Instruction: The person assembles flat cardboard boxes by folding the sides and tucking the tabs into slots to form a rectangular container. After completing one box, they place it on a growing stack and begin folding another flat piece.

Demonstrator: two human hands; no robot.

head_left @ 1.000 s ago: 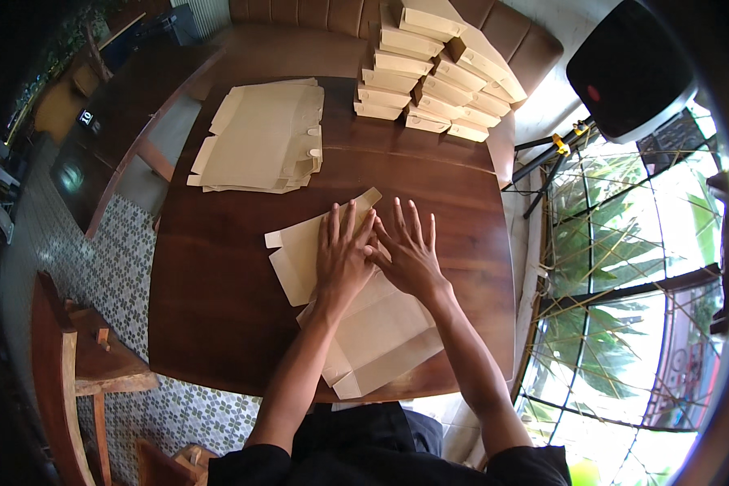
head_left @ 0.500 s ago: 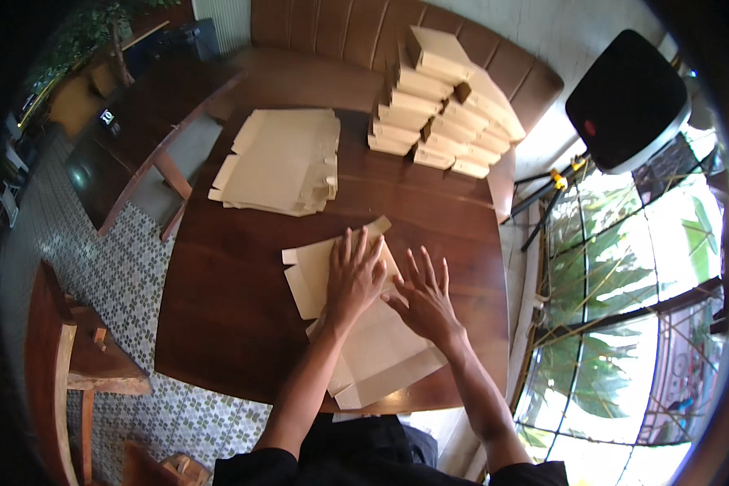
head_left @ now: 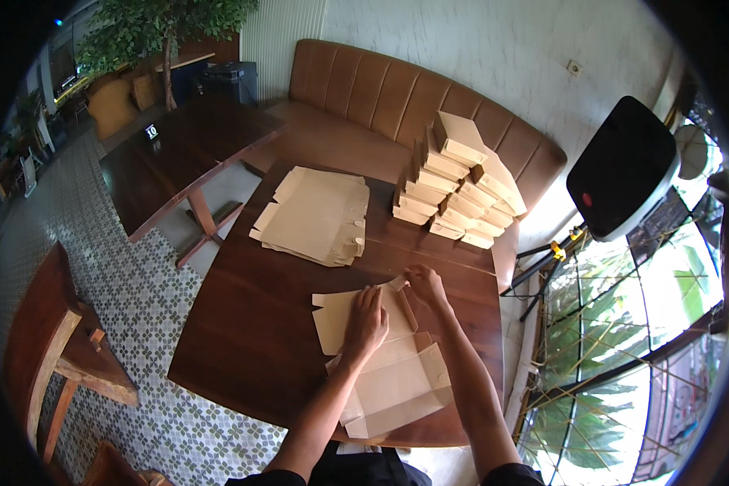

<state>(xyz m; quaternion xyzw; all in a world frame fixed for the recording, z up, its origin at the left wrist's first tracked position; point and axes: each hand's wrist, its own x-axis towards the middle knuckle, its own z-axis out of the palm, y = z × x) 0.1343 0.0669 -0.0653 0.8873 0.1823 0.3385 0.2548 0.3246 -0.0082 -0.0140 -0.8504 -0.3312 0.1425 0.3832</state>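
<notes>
A brown cardboard box blank [head_left: 397, 389] lies unfolded in front of me near the table's front edge, with creased panels and side flaps. My left hand [head_left: 367, 320] rests on its far panel, fingers stretched out and lying on the board. At the blank's far right corner, my right hand [head_left: 426, 285] has its fingers bent in and closed on a small flap. The right edge strip of the far panel stands raised beside that hand. The right fingertips are partly hidden.
A pile of flat box blanks [head_left: 312, 215] lies at the table's far left. Folded boxes [head_left: 454, 182] stand stacked at the far right, by a brown bench [head_left: 381, 81]. A black speaker [head_left: 621, 166] on a tripod stands right of the wooden table [head_left: 243, 340].
My right hand has gone from spread above the blank to closed at its far right corner. The right edge strip has come up. My left hand's fingers have drawn together. The view has tilted up.
</notes>
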